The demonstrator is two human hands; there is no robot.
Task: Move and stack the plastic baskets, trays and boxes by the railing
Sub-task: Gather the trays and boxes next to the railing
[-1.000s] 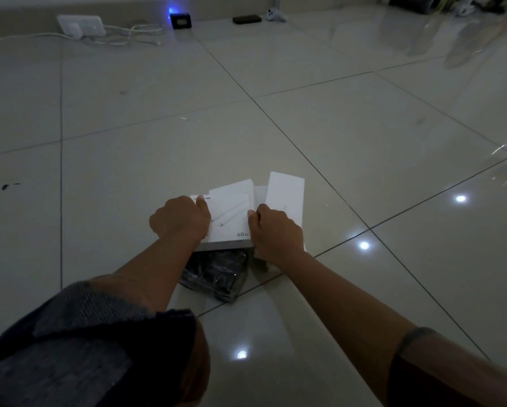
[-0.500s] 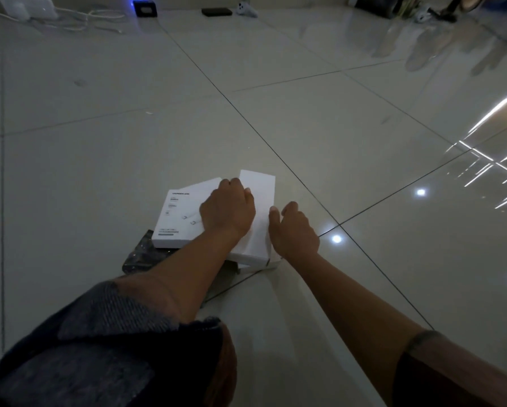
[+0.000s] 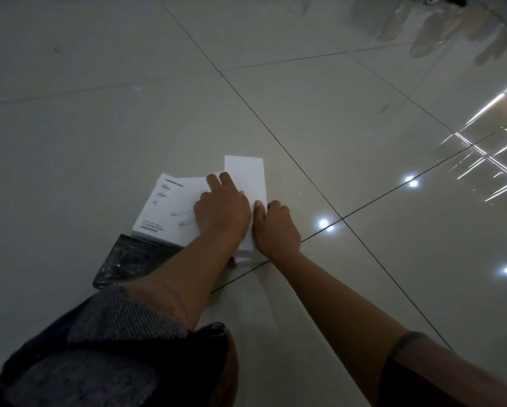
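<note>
Two white boxes lie on the tiled floor. The printed flat white box (image 3: 164,205) sits on the left, partly over a dark shiny plastic-wrapped tray (image 3: 126,261). A plain long white box (image 3: 246,177) lies to its right, overlapping it. My left hand (image 3: 221,208) rests flat across both boxes, fingers spread over their tops. My right hand (image 3: 274,227) is against the plain box's right side, thumb on its top and fingers curled down along its edge.
Glossy pale floor tiles (image 3: 334,127) with dark grout lines stretch all around. Bright light reflections (image 3: 324,223) lie to the right. Small bits of debris (image 3: 137,89) dot the floor. Dark items sit at the far top right.
My left hand moved from the printed box's left edge across onto both boxes. The right hand shifted to the plain box's right side. The camera tilted down and closer.
</note>
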